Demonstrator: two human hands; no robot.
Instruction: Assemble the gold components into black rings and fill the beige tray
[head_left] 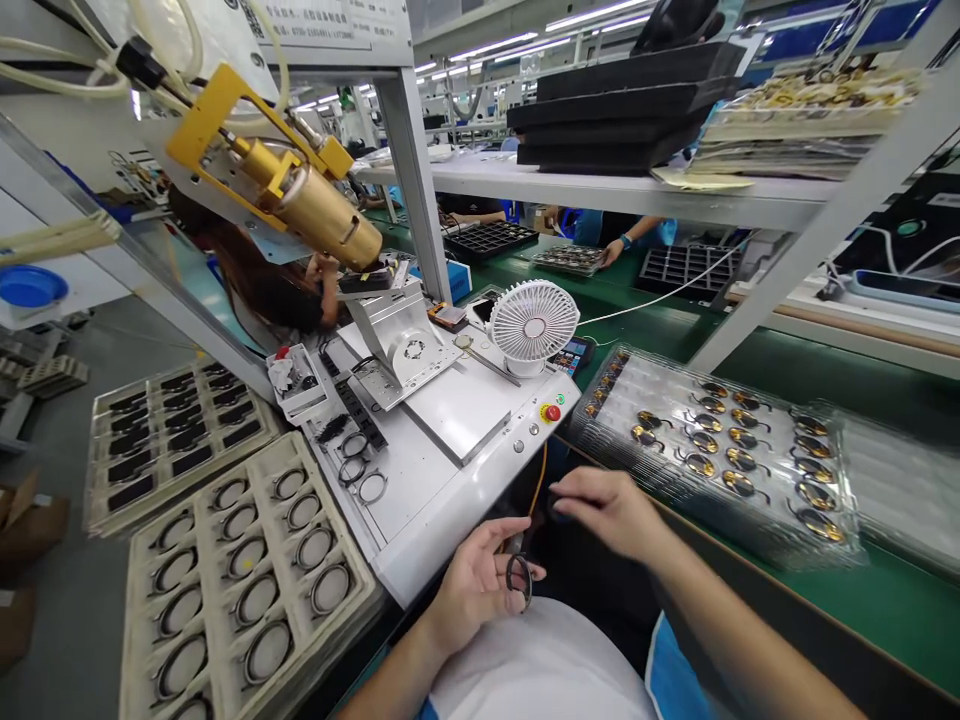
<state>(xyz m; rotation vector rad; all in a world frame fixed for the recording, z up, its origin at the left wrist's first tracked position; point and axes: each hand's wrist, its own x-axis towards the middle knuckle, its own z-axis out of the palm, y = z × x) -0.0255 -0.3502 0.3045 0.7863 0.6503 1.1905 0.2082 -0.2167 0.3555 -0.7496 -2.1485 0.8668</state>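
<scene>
My left hand (480,580) holds a thin dark ring frame (519,580) upright between thumb and fingers, just above my lap. To its right, my right hand (611,510) is closed in a pinch on a small dark piece (556,503), mostly hidden by the fingertips. Similar round frames with small lugs fill the pale tray (217,490) at the lower left. Several loose ring frames (354,462) lie on the left side of the white machine bed (461,410).
A gold dispensing head (326,210) hangs over a tilted metal fixture (401,335). A white fan (534,325) stands near a red stop button (551,412). Clear stacked trays (712,450) hold round parts with short tails on the right. Co-workers sit beyond; one hand (615,250) touches a tray.
</scene>
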